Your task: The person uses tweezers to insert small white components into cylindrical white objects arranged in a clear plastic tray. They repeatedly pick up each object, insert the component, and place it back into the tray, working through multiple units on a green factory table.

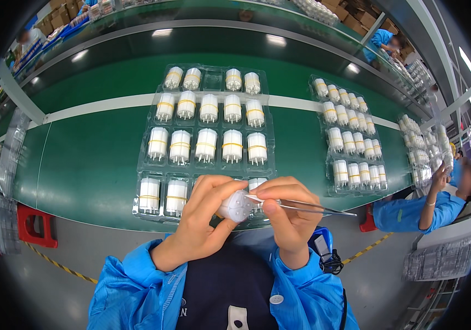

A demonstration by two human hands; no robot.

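Head view: the green workbench (92,159), largest item, spans the station. On it lies a clear moulded tray (212,82), most visible pockets filled with white cylinders (207,137), which carry yellow bands and metal pins at the lower end.

Left hand (199,223): fingers and thumb curled around a single held cylinder (237,207), located at the tray's near edge in this view, its end face exposed; height above the tray cannot be told. Right hand (290,214): thumb and fingertips pinching a slim metal tool (331,210), apparently tweezers, beside that end face; contact not confirmed.

Handling assessment: held cylinder judged light and stiff, with a smooth shell liable to roll between fingers. Suitable hold is around the barrel, moderate pressure, end face left clear. Tool judged light and springy, best taken along its shanks. Fine details on the end face are too small to identify and judged fragile; pins on trayed units could likely bend under side pressure.
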